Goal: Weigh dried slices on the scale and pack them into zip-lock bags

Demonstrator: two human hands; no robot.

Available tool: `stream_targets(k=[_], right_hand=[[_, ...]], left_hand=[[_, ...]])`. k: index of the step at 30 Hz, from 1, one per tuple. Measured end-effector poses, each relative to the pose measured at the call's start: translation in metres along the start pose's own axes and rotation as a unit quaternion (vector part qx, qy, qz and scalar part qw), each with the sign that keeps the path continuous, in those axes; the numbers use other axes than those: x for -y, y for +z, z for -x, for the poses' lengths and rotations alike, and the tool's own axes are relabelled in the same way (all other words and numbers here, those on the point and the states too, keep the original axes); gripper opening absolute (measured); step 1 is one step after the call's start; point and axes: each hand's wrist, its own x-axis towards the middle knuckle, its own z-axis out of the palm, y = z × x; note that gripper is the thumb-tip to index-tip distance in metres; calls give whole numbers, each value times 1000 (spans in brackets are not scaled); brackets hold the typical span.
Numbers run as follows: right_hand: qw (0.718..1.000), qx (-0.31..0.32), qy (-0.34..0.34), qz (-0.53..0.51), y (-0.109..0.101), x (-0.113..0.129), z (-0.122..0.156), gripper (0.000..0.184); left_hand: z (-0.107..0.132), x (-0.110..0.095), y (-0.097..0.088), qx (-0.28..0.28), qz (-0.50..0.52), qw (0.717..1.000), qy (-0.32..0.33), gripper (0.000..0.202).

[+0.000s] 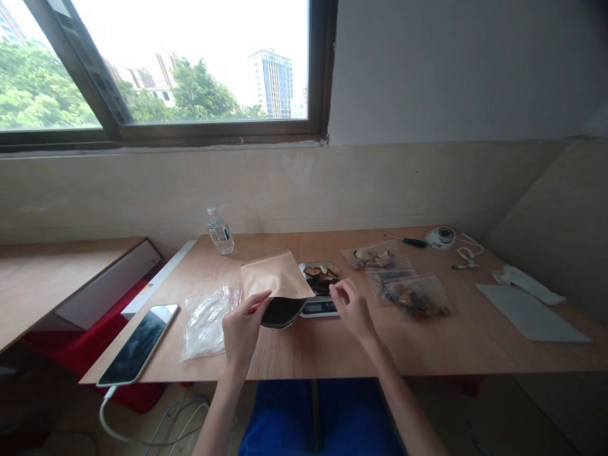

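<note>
My left hand [244, 323] is closed on the edge of a brown kraft paper bag [275, 273]. The bag's mouth gapes toward me and shows a dark inside. To its right stands a small digital kitchen scale [320, 309], its front display partly covered by the bag and my right hand. Dried mushroom slices [323, 275], dark and pale, lie on the scale's pan. My right hand [350, 304] hovers at the scale's right front corner, thumb and fingers pinched together. Whatever is between those fingertips, if anything, is too small to make out.
Clear zip bags of dried slices [413, 296] lie right of the scale. Empty plastic bags [206, 323] and a charging phone [139, 345] are on the left. Behind stand a water bottle [221, 233], a screwdriver [414, 242] and a dome camera [441, 237]. A white sheet [529, 312] lies far right.
</note>
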Motion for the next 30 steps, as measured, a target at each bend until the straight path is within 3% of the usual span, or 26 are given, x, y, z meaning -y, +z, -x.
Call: stream_targets(k=[4,8,13,16,20,22,24,27,30], right_hand=[[969,182,-126,-104,6,57,16,21],[958,225,-178,-25,31,86,19,21],[952,266,-116,102,64,93,8,22],[952,290,-65,67,85,91,-2,20],[966,253,-54,-11,104,91,-11,33],[964,258,-55,-22,97,92,-10,30],[963,263,-48,-35,78,96,-4,19],[963,247,-10,-107,32,104,8,12],[923,264,55,-276,-14,115,15,16]], left_hand=[[-1,-2,5,1,8,1000,-1,20],[1,-3,5,-4,15,1000,-5,21],[7,-4,4,1,35,999,-14,22],[10,-5,4,-4,24,1000,-20,21],[11,-6,3,-3,30,999,-27,21],[10,-5,2,-3,33,999,-25,20],[7,-4,-1,-7,33,999,-25,20],[0,-5,-5,-27,20,999,-26,19],[-5,-6,-6,-44,9,999,-21,20]])
